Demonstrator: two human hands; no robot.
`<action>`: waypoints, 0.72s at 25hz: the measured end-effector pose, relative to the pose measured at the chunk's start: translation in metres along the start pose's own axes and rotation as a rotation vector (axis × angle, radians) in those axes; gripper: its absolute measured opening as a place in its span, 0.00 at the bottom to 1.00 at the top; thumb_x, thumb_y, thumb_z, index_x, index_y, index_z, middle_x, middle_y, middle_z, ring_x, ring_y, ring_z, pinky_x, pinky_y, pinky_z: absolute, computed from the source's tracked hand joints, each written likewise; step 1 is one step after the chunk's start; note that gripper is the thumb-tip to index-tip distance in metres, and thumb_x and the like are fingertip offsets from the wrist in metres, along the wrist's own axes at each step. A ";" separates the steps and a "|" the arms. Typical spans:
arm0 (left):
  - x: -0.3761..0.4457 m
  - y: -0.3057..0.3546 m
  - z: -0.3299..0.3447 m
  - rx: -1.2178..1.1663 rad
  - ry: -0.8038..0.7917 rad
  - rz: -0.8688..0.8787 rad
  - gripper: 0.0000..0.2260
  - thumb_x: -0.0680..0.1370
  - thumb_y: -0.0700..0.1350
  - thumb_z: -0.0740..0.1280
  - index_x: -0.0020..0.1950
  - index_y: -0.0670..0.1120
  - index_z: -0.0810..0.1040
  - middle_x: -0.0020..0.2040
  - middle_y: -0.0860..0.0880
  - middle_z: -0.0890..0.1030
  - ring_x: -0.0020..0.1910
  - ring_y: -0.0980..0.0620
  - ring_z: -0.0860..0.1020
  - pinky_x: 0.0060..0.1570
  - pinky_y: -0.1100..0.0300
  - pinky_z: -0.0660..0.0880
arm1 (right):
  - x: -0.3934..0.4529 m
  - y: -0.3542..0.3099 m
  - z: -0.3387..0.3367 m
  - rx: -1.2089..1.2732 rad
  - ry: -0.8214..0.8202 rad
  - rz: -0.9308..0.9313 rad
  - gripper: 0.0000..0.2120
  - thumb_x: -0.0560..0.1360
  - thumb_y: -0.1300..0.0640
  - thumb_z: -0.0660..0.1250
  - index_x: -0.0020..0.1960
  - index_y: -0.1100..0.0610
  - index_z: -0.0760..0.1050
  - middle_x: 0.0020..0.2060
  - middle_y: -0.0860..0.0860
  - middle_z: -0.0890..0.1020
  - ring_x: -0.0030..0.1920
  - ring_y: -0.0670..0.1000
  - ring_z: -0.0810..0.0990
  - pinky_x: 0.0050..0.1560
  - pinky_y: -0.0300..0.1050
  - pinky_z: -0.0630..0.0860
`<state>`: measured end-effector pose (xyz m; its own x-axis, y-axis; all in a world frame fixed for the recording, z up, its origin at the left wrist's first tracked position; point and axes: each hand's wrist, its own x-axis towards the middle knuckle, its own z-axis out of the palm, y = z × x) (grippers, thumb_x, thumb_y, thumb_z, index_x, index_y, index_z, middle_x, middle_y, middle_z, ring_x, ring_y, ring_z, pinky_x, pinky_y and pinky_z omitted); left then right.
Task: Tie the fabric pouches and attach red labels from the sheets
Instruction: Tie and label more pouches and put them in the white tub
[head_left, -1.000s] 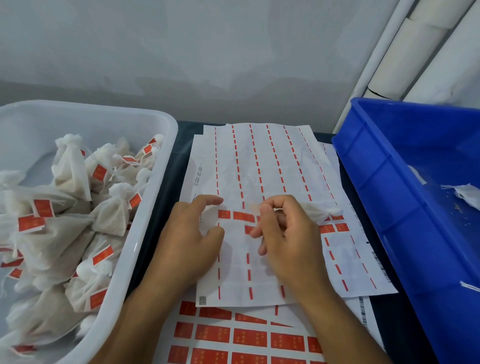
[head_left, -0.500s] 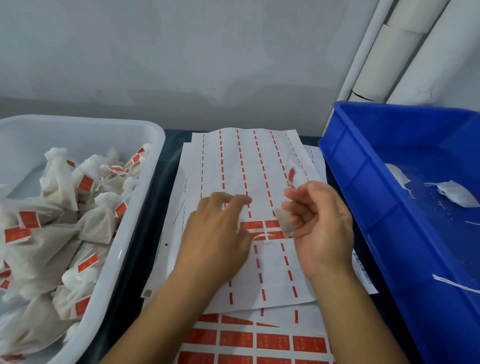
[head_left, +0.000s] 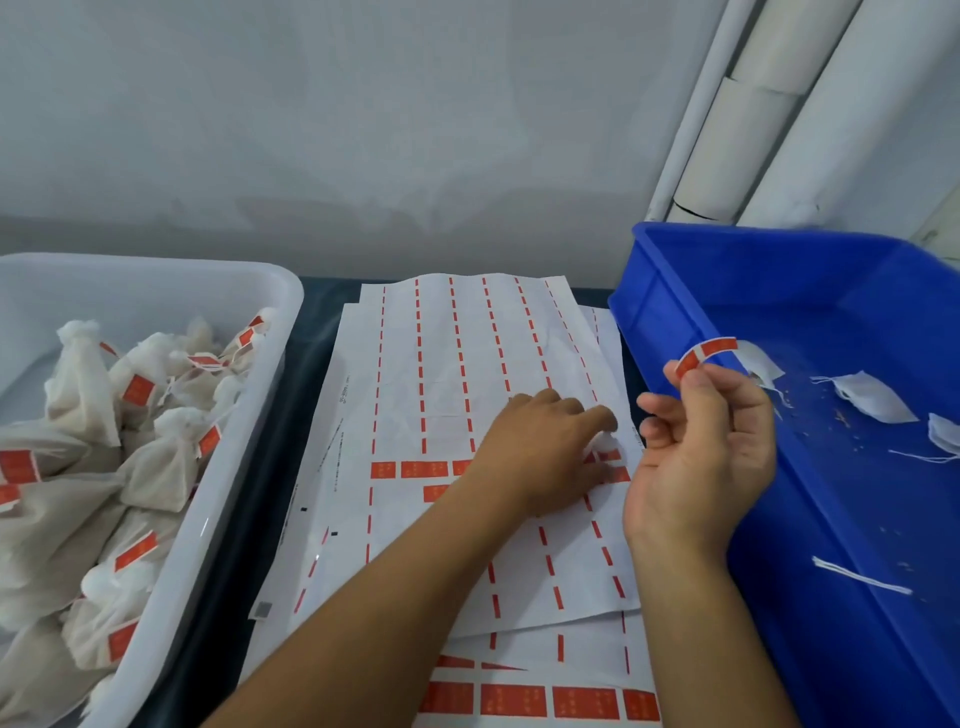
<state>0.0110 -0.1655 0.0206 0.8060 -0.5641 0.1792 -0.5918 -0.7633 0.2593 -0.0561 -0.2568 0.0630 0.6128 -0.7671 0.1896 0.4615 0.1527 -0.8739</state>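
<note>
A mostly peeled label sheet (head_left: 457, 364) lies in the middle, with a few red labels (head_left: 423, 469) left in a row on it. My left hand (head_left: 540, 452) reaches across the sheet palm down. Its fingertips pinch a small white fabric pouch (head_left: 605, 441) that is largely hidden under the hand. My right hand (head_left: 701, 457) is raised beside the blue bin and pinches one peeled red label (head_left: 709, 351) between thumb and forefinger; the label curls up free of the sheet.
A white tub (head_left: 249, 415) on the left holds several tied, labelled pouches (head_left: 166, 462). The blue bin (head_left: 675, 312) on the right holds a few loose white pouches (head_left: 872, 397) and strings (head_left: 857, 577). A fuller label sheet (head_left: 514, 699) lies underneath at the front.
My right hand has lifted away to the right with a peeled red label. My left hand has slid right across the sheet onto the pouch.
</note>
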 end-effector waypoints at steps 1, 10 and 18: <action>0.001 -0.001 -0.002 -0.044 0.017 0.001 0.17 0.81 0.59 0.65 0.69 0.58 0.73 0.60 0.52 0.82 0.56 0.50 0.79 0.56 0.56 0.75 | -0.001 0.001 0.000 -0.007 -0.004 -0.006 0.04 0.76 0.55 0.70 0.47 0.46 0.81 0.44 0.52 0.88 0.37 0.51 0.84 0.35 0.40 0.77; -0.066 -0.032 -0.040 -0.721 0.308 -0.289 0.11 0.81 0.44 0.69 0.52 0.62 0.78 0.49 0.64 0.82 0.52 0.64 0.80 0.48 0.73 0.78 | -0.016 0.014 0.007 -0.076 -0.283 0.047 0.06 0.74 0.51 0.71 0.51 0.45 0.80 0.40 0.50 0.86 0.32 0.47 0.81 0.34 0.38 0.78; -0.117 -0.046 -0.052 -0.999 0.345 -0.408 0.13 0.82 0.41 0.68 0.56 0.60 0.84 0.54 0.67 0.83 0.52 0.63 0.84 0.47 0.72 0.78 | -0.037 0.022 0.012 -0.277 -0.597 0.113 0.06 0.80 0.54 0.66 0.51 0.45 0.81 0.42 0.49 0.85 0.36 0.49 0.83 0.37 0.39 0.81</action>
<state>-0.0556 -0.0483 0.0369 0.9882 -0.0959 0.1194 -0.1359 -0.1895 0.9724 -0.0611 -0.2180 0.0423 0.9345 -0.2666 0.2357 0.2406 -0.0146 -0.9705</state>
